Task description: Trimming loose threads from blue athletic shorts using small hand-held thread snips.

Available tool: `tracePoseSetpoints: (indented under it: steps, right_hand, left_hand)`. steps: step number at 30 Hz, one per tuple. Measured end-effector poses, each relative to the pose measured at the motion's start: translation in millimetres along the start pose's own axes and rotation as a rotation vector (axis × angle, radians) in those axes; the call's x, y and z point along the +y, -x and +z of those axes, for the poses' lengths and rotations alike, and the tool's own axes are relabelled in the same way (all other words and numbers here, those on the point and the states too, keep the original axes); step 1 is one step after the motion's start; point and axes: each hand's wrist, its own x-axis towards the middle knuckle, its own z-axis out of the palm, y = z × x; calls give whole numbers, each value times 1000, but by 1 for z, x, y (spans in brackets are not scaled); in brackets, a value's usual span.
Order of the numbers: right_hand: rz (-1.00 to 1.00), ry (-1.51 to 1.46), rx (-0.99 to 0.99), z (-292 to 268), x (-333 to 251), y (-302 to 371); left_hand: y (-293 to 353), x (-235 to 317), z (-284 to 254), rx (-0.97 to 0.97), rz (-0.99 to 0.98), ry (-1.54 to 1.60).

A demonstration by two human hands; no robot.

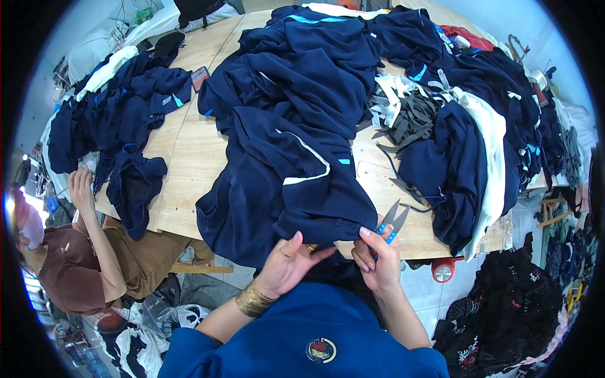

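Note:
In my right hand (380,255) is a pair of thread snips (391,236) with blue handles, its two pointed blades spread upward. The thumb and finger of that hand also pinch the near right corner of a navy garment (252,170) with white piping and a small light-blue tag. My left hand (291,263) is at the garment's near edge, palm turned up, with its thumb by the cloth and fingers stretched toward the right hand. Gathered cloth hides some of the left fingers' contact. The garment trails from a heap of navy cloth on the wooden table.
Grey and white fabric strips (406,113) lie right of the heap, beside more navy garments (450,164) with a white piece (488,157). Navy pieces (120,101) cover the table's left side, where another person (72,264) sits. Black patterned cloth (504,309) is piled at lower right.

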Motion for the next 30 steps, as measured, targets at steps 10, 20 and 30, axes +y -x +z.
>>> tracePoseSetpoints:
  steps: [10,20,30]
  right_hand:
    - [-376,1115,244,-19,-8,5]
    - [-916,1617,-168,9,-21,6]
    - [-911,1675,-204,19,-22,5]
  left_hand:
    - [11,27,28,68,212,-609]
    - [16,29,40,143,279,-639]
    - [19,36,36,128,205,-690]
